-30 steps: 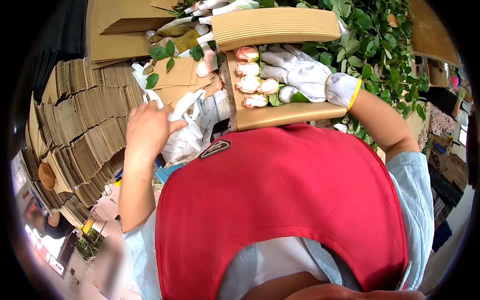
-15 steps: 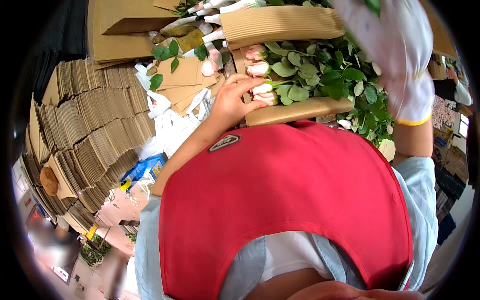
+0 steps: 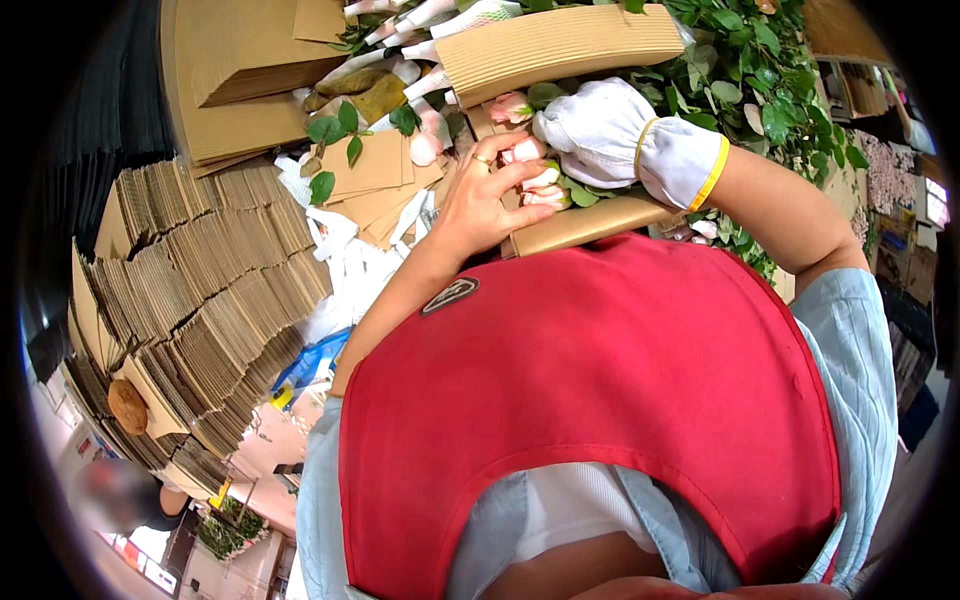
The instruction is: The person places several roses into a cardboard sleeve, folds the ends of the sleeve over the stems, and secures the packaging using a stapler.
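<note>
Pink roses lie with their heads side by side between cardboard pieces. My bare left hand, a ring on one finger, is curled over several rose heads, thumb against the nearest rose. In a white cloth glove with a yellow cuff, my right hand rests over the rose stems and leaves right behind the heads. Its fingers look bent inward; their tips and whatever they grip are hidden. A tan cardboard edge runs along the near side, and corrugated cardboard along the far side.
Stacked corrugated cardboard fills the left. Flat cardboard pieces and white wrapping material lie beside my left forearm. Netted, wrapped roses sit at the far side. Leafy stems spread to the right.
My gloved right hand has come down and left from the upper right onto the roses' stems. My left hand stays at the rose heads, its fingers slightly shifted.
</note>
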`<state>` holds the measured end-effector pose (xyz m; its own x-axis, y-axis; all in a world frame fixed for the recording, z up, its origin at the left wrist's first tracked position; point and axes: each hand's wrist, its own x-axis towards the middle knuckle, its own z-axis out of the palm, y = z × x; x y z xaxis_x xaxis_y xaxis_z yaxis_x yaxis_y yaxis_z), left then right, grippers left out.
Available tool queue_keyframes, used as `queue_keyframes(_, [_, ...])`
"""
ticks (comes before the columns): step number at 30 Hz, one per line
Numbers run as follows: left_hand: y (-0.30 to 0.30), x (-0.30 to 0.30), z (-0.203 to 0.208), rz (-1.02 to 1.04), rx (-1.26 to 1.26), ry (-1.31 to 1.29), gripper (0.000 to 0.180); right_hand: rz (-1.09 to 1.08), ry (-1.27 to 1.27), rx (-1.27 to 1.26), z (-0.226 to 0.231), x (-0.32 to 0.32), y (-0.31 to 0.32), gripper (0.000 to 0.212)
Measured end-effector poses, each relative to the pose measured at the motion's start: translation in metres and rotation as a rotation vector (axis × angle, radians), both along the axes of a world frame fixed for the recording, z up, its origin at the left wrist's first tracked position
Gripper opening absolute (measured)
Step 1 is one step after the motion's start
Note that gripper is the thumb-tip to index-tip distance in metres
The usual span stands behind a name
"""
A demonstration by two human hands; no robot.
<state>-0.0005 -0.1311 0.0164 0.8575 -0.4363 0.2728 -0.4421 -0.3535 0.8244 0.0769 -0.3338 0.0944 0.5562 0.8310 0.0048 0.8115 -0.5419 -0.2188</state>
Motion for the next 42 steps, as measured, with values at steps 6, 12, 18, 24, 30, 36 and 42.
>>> queue_keyframes(6, [-0.013,-0.004,-0.005,0.16,-0.142,0.134,0.044,-0.374,0.061,-0.193,0.049,0.002,0.015,0.019])
queue_keyframes(12, [-0.014,-0.006,-0.01,0.136,-0.086,0.019,0.049,-0.235,0.08,-0.064,-0.005,0.014,0.003,0.022])
queue_keyframes(18, [-0.015,-0.003,-0.012,0.133,-0.11,-0.053,0.047,-0.199,0.139,-0.105,-0.001,0.016,0.0,0.022])
queue_keyframes(24, [-0.009,0.001,0.001,0.231,0.232,-0.152,0.052,-0.052,0.046,-0.007,-0.009,0.014,-0.007,0.017])
queue_keyframes(30, [-0.011,0.026,-0.019,0.115,-0.115,0.193,0.023,-0.051,0.158,-0.279,0.069,0.005,0.0,0.015])
queue_keyframes(36, [-0.014,0.026,0.009,0.159,-0.011,0.288,0.05,-0.745,-0.334,-0.218,0.091,0.107,-0.016,0.024])
queue_keyframes(42, [-0.009,0.038,-0.005,0.114,0.114,-0.048,0.05,-0.702,-0.429,-0.135,0.159,0.034,-0.048,0.031])
